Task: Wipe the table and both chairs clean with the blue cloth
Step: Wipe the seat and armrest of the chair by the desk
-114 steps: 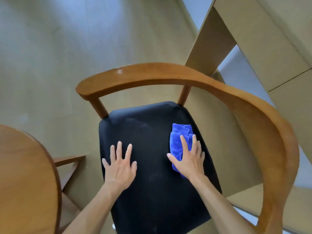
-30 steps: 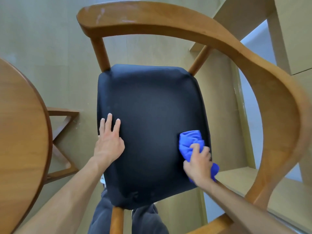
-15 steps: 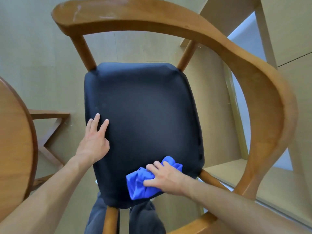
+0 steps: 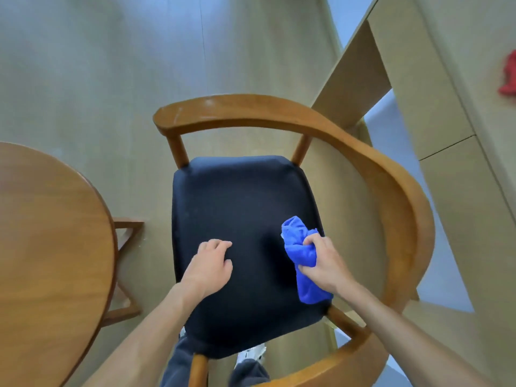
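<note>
A wooden armchair with a curved backrest (image 4: 363, 152) and a black padded seat (image 4: 237, 208) stands below me. My right hand (image 4: 324, 263) grips the bunched blue cloth (image 4: 298, 244) over the right side of the seat, near its front corner. My left hand (image 4: 209, 266) hovers over or rests on the seat's left front part, fingers loosely curled, holding nothing. The round wooden table (image 4: 47, 247) fills the left edge.
The table's wooden base struts (image 4: 125, 230) show between table and chair. Pale cabinet panels (image 4: 418, 79) stand close behind the chair at the right, with a red object (image 4: 509, 79) on them. My legs and shoes (image 4: 251, 358) are under the seat's front.
My right hand has carried the cloth from the seat's front edge back to the right side and now grips it bunched. My left hand moved inward onto the seat, fingers curling.
</note>
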Demonstrator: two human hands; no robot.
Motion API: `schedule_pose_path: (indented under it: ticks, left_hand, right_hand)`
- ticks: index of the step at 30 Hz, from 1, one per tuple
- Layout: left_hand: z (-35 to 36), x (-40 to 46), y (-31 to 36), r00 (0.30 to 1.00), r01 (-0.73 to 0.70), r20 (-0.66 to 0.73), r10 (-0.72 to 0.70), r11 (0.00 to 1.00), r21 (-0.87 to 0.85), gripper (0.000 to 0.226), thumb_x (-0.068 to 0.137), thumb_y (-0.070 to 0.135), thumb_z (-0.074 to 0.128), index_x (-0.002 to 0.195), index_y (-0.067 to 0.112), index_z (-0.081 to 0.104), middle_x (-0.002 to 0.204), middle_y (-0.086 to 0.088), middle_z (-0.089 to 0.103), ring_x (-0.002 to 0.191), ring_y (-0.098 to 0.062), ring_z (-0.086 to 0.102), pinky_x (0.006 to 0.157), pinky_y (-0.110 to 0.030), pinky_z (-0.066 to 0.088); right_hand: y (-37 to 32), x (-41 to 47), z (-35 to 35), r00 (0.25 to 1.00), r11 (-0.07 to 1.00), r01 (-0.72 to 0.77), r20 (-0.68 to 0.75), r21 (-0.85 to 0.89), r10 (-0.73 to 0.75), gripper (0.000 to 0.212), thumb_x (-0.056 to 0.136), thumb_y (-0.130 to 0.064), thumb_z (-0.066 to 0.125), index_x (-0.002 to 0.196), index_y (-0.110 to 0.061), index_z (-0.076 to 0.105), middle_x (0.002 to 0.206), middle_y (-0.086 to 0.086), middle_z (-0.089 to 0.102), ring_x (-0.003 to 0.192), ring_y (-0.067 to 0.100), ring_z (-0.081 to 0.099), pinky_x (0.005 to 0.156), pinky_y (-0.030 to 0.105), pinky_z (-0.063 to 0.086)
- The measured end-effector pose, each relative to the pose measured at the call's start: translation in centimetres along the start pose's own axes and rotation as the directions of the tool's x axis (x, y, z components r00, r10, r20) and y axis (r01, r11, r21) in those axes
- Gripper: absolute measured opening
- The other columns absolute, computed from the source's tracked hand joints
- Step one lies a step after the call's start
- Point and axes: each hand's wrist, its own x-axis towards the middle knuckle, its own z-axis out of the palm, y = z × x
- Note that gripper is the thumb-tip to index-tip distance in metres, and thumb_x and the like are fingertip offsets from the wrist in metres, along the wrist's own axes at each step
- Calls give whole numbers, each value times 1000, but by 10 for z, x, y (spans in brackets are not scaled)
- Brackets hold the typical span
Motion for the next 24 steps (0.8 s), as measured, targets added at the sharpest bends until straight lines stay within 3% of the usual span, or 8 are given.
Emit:
schedule_pose_path:
  ticks: [4,7,9,13,18,21,24]
  left_hand:
    - [-46,-36,53,993,-108,-56,100,982,-158,43,97,23,49,139,21,45,138,6,48,130,-11,39,104,-24,35]
    - [-81,-70,86,984,-162,-123,131,945,-286,43,92,19,54,135,23,51,129,9,57,124,-6,49,100,-20,37]
    - [-102,-97,106,979,-188,-143,145,914,-359,43,89,18,56,131,28,54,125,12,60,119,-3,53,98,-21,42]
    - [-134,-155,138,969,-234,-189,161,846,-478,42,85,16,61,123,33,57,112,13,64,101,-2,62,89,-23,52]
    - [-167,-227,161,961,-244,-242,136,829,-502,42,69,38,63,110,31,58,105,9,65,98,-10,63,92,-35,53]
    - [-183,-262,163,931,-305,-333,146,814,-495,27,65,37,61,90,29,58,91,2,65,88,-18,62,88,-44,52]
    - [-198,-295,161,893,-353,-422,153,822,-448,10,82,17,58,85,21,50,77,-2,57,75,-16,54,73,-36,46]
  right_hand:
    - [-58,-38,-28,999,909,42,-37,414,-29,39,67,-16,70,89,-38,47,99,0,56,85,15,57,72,27,49]
    - [-91,-76,-58,987,724,141,-39,676,-156,36,67,-6,68,95,-21,52,90,5,62,77,14,57,70,25,49]
    - [-108,-102,-78,971,612,196,-67,766,-227,39,67,-5,67,102,-13,54,93,7,66,83,22,62,75,30,54]
    - [-137,-147,-112,926,386,274,-134,881,-352,55,67,1,60,121,-14,56,106,12,68,97,29,66,84,39,56]
    - [-170,-199,-140,913,28,157,-134,987,-385,56,63,2,54,119,-3,54,104,16,67,95,30,65,80,39,55]
    - [-185,-227,-145,906,-2,126,-116,992,-408,54,67,2,50,120,-1,55,107,18,64,100,33,62,87,43,51]
    - [-197,-248,-152,920,51,134,-105,990,-377,45,76,13,41,112,-8,59,99,12,67,92,28,62,82,39,52]
